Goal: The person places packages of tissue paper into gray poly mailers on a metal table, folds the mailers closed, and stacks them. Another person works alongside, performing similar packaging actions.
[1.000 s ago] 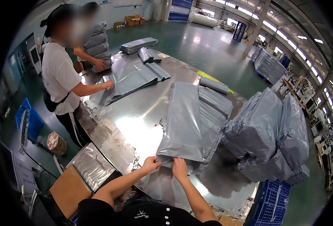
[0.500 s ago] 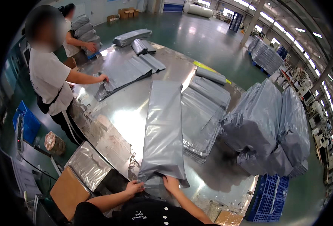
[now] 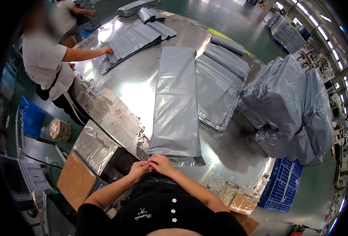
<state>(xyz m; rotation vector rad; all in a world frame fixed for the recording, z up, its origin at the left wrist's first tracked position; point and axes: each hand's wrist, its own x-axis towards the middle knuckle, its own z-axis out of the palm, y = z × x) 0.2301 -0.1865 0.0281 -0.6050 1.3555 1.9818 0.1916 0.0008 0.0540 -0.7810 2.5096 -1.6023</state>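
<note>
A long grey plastic bag (image 3: 176,102) lies flat on the metal-topped table in front of me, with its folded near end toward my body. My right hand (image 3: 161,163) is closed at the near left corner of that bag. Beside it, my left hand (image 3: 139,170) is closed too, its fingertips meeting those of the right. Whatever they pinch is hidden by the fingers. Just right of the bag, a stack of similar grey bags (image 3: 219,86) is spread in overlapping layers.
A large bundle of grey bags (image 3: 278,96) stands at the right, above a blue plastic pallet (image 3: 281,185). At the left a co-worker's hand (image 3: 106,50) touches grey sheets (image 3: 132,41). A cardboard-sided box (image 3: 77,179) stands by the table's near left edge (image 3: 120,145).
My hands have come together at the bag's near left corner; before, they were apart at its near end. The view has tilted down. The long bag still lies in its place.
</note>
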